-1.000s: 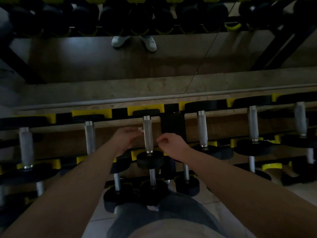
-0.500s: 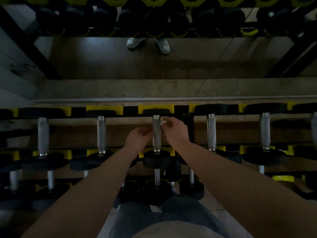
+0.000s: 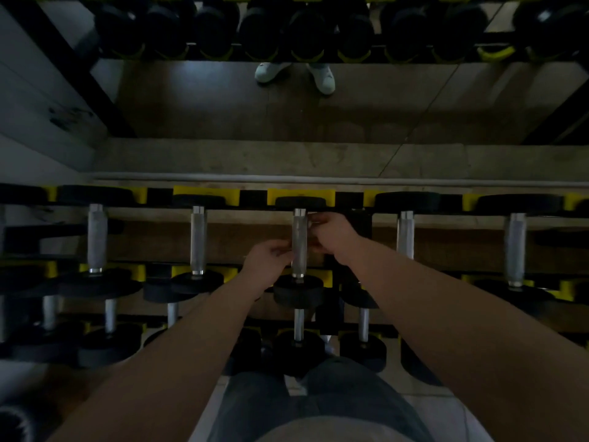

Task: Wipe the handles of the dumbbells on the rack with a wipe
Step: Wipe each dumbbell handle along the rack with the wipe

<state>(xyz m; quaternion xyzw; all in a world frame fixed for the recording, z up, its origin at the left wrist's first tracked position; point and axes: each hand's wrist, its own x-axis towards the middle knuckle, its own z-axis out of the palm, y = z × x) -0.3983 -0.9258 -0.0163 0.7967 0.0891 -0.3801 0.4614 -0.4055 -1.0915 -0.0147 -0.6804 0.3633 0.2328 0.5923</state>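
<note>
Dimly lit, the left forearm is reaching up from the lower left, and the left hand point(image 3: 270, 263) is curling its fingers against the lower half of a knurled steel handle point(image 3: 299, 244), gripping it from the left side. That handle is belonging to the middle dumbbell point(image 3: 298, 290) on the upper tier of the rack point(image 3: 301, 195), lying front to back with its far head sitting in a yellow cradle. The right hand point(image 3: 331, 232) is coming in from the lower right and sitting higher, its fingertips pinching a small pale wipe point(image 3: 313, 217) against the top of the same handle; the wipe is too dark and small to make out further. Along the tier, two more handles are lying to the left point(image 3: 96, 239) point(image 3: 198, 240) and two to the right point(image 3: 405, 234) point(image 3: 514, 250), all parallel and well apart. Shorter dumbbells point(image 3: 298, 327) are resting on the lower tier beneath the hands. Beyond the rack, a metal rail point(image 3: 223, 177) is running across, and a pair of white shoes point(image 3: 323, 76) is showing on dark wooden flooring point(image 3: 197, 100) under another row of black dumbbells point(image 3: 255, 30). Grey trousers point(image 3: 318, 400) and pale floor tiles point(image 3: 430, 409) are filling the bottom.
</note>
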